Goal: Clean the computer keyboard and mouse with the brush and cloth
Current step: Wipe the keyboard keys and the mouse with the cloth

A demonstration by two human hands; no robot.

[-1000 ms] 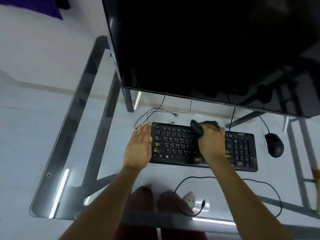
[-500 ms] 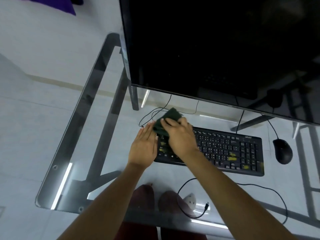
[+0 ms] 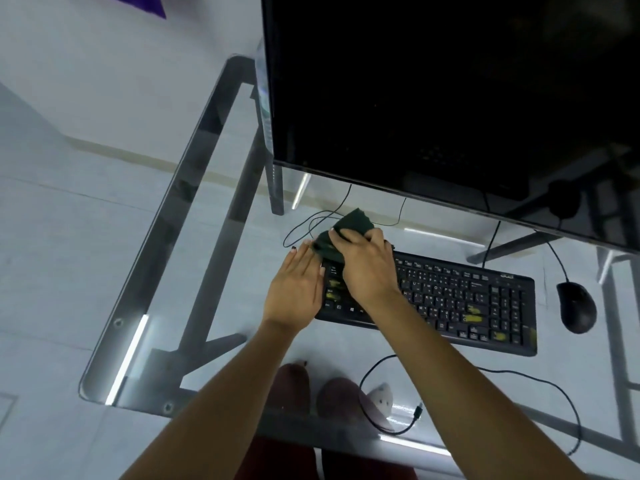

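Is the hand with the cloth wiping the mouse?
No, the right hand presses the dark cloth on the keyboard; the mouse lies apart, untouched.

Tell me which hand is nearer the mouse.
Right. The right hand presses the cloth on the keyboard's left end; the left hand rests farther from the mouse, beside that end.

Desk: glass desk (image 3: 207, 188) on a dark frame.
Screen: dark monitor (image 3: 433, 91) at the back.
Front edge: loose black cable (image 3: 388, 432).
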